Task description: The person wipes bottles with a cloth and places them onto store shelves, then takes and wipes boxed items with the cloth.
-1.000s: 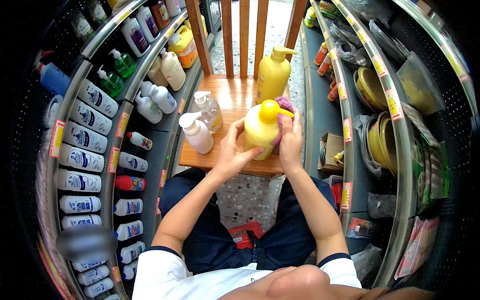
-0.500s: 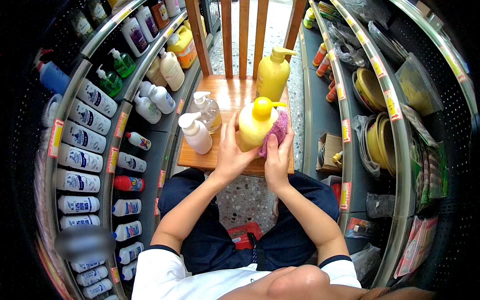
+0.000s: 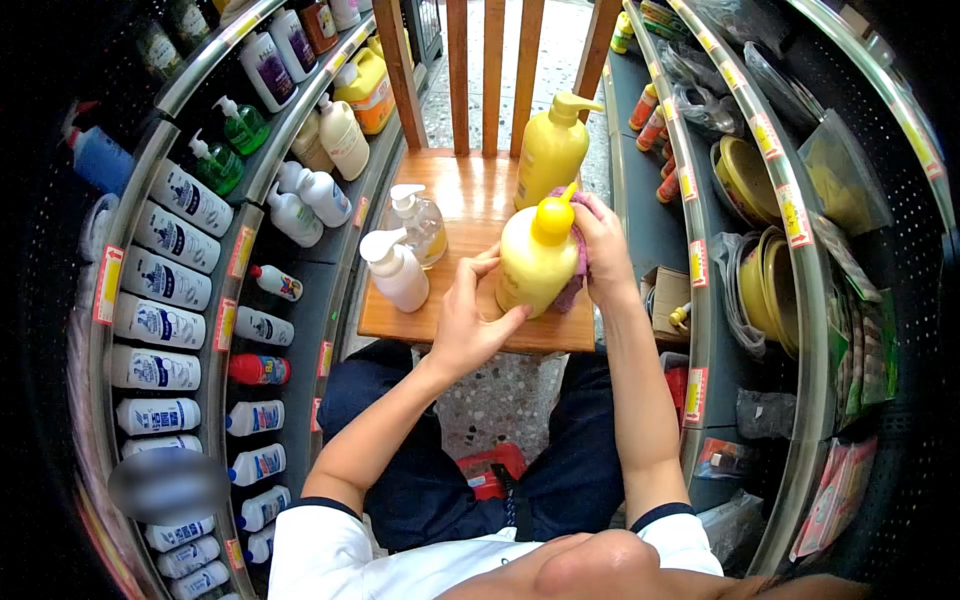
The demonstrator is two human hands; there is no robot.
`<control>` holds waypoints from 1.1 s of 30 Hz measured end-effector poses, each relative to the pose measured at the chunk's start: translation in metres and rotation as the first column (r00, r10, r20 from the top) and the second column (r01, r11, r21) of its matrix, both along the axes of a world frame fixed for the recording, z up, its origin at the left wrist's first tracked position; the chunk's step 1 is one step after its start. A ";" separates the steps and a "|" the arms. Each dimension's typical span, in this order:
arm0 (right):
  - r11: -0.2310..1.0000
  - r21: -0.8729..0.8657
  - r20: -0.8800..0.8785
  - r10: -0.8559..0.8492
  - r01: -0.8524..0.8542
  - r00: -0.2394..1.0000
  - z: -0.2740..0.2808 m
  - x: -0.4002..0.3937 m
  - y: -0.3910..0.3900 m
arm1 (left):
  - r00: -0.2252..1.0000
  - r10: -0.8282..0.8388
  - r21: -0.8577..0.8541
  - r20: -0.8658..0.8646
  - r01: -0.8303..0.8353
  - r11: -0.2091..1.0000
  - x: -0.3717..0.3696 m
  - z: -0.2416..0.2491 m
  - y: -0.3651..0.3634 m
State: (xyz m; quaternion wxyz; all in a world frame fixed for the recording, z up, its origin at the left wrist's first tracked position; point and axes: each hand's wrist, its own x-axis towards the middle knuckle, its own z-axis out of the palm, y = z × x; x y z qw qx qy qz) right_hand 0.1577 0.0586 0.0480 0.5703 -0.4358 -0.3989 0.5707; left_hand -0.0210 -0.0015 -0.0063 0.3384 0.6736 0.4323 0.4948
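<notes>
A yellow pump bottle [image 3: 535, 262] stands near the front right of a wooden chair seat [image 3: 455, 180]. My left hand [image 3: 472, 312] grips its lower left side, thumb in front and fingers behind. On the bottle's right side, my right hand [image 3: 603, 245] presses a purple cloth [image 3: 574, 285] against it, the fingers closed over the cloth. Behind stands a larger yellow pump bottle [image 3: 552, 150]. To the left of my left hand are a white pump bottle [image 3: 398, 275] and a clear pump bottle [image 3: 424, 228].
Shelves on the left hold rows of white bottles [image 3: 165, 320], green pump bottles [image 3: 240, 125] and a yellow jug [image 3: 366, 92]. The right shelves carry yellow basins [image 3: 772, 285] and a cardboard box [image 3: 664, 300]. Chair back slats [image 3: 493, 80] rise behind the seat. A red object [image 3: 490, 470] lies on the floor.
My right hand has moved up and around the bottle's right side with the cloth. The bottle has turned, its spout now pointing away, and sits slightly further right. My left hand keeps its hold.
</notes>
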 end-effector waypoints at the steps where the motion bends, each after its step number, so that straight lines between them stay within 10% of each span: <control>1: 0.999 -0.031 -0.001 0.029 -0.029 1.000 0.002 0.001 0.004 | 1.000 0.012 -0.011 -0.022 -0.012 1.000 0.000 0.004 0.000; 11: 0.997 0.016 -0.172 -0.077 0.081 0.982 -0.009 -0.016 -0.007 | 0.985 0.089 0.094 -0.145 -0.076 0.993 0.001 0.010 0.010; 20: 0.942 0.230 0.042 -0.261 0.245 0.964 -0.021 -0.034 -0.045 | 0.982 -0.063 -0.113 0.180 0.084 0.990 0.007 0.008 0.010; 33: 0.879 0.372 0.268 -0.410 0.300 0.872 -0.054 -0.052 -0.078 | 0.984 0.137 0.031 -0.117 -0.134 0.990 0.009 0.015 0.004</control>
